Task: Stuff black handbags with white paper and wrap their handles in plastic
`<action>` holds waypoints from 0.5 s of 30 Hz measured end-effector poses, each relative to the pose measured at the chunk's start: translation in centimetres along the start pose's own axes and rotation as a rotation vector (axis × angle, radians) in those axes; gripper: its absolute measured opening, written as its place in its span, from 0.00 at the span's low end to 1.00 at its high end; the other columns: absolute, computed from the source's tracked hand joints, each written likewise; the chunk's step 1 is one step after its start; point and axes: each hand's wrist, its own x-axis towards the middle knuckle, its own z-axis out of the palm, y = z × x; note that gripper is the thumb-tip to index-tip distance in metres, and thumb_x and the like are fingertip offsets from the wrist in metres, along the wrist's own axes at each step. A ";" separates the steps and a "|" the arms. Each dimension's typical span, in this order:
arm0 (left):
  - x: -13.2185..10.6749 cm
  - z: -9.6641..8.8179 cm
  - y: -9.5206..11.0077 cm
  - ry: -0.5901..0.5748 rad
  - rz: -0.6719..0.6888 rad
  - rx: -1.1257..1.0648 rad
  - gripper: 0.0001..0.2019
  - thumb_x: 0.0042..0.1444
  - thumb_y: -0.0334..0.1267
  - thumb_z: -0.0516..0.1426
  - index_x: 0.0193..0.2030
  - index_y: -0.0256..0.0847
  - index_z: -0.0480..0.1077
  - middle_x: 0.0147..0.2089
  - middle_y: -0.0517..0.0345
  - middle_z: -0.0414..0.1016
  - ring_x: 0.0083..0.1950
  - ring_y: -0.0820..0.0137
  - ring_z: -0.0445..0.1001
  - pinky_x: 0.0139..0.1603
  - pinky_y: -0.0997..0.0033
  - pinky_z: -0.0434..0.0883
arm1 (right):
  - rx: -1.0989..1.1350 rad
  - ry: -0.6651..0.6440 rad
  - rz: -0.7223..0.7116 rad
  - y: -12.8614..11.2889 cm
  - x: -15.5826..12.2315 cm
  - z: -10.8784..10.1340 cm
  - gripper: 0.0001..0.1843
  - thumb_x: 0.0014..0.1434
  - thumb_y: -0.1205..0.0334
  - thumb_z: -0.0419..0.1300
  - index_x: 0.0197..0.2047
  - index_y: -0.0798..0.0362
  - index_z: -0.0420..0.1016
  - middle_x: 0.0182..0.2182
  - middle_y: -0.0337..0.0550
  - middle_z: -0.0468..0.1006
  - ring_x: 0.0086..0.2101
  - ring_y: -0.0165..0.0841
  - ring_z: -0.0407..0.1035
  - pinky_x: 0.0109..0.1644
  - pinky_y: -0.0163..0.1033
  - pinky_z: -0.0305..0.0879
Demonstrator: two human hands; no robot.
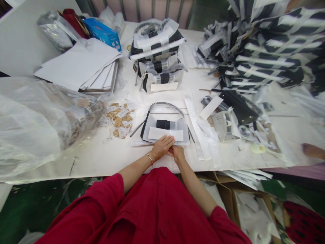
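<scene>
Taking the handbag [152, 124] as the clock's centre, it lies on the white table [101, 157] straight in front of the person, its handle [166, 104] arching toward twelve and a white card [166, 134] across its lower front. Both hands meet at its six o'clock edge. The left hand [163, 145], a bracelet [149, 158] at its wrist, is outstretched and lies over the card's lower edge, grasping nothing. The right hand [177, 152] is bent beside it, fingertips hidden under the left; I cannot tell whether they pinch anything.

Near nine o'clock sits a heap of brown and white tags [120, 120]; at ten, stacked white sheets [81, 64]; at eleven, farther off, a blue box [103, 34]. More wrapped bags [164, 79] stand at twelve. A blurred pile, apparently also wrapped bags, rises at two. White plastic strips [198, 132] lie at three.
</scene>
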 end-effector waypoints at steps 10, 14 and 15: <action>-0.2 0.4 -0.1 0.071 -0.017 0.003 0.20 0.68 0.30 0.44 0.64 0.38 0.63 0.66 0.49 0.66 0.68 0.66 0.62 0.69 0.55 0.62 | -1.410 -0.347 -1.177 2.9 -5.2 -12.1 0.25 0.53 0.64 0.63 0.55 0.48 0.73 0.57 0.50 0.74 0.58 0.46 0.66 0.64 0.57 0.59; -0.3 0.6 -0.1 0.071 -0.021 -0.005 0.20 0.68 0.29 0.44 0.64 0.38 0.63 0.66 0.50 0.66 0.69 0.66 0.62 0.70 0.56 0.61 | -1.497 -0.357 -1.326 5.2 -4.8 -13.1 0.22 0.58 0.68 0.59 0.56 0.48 0.72 0.56 0.47 0.75 0.58 0.43 0.65 0.66 0.57 0.57; -0.3 0.5 0.0 0.071 -0.025 -0.013 0.20 0.68 0.29 0.44 0.64 0.38 0.63 0.66 0.50 0.66 0.69 0.66 0.62 0.70 0.56 0.61 | -1.475 -0.366 -1.328 5.2 -4.5 -13.1 0.19 0.60 0.68 0.58 0.54 0.47 0.74 0.54 0.46 0.77 0.57 0.42 0.67 0.65 0.56 0.59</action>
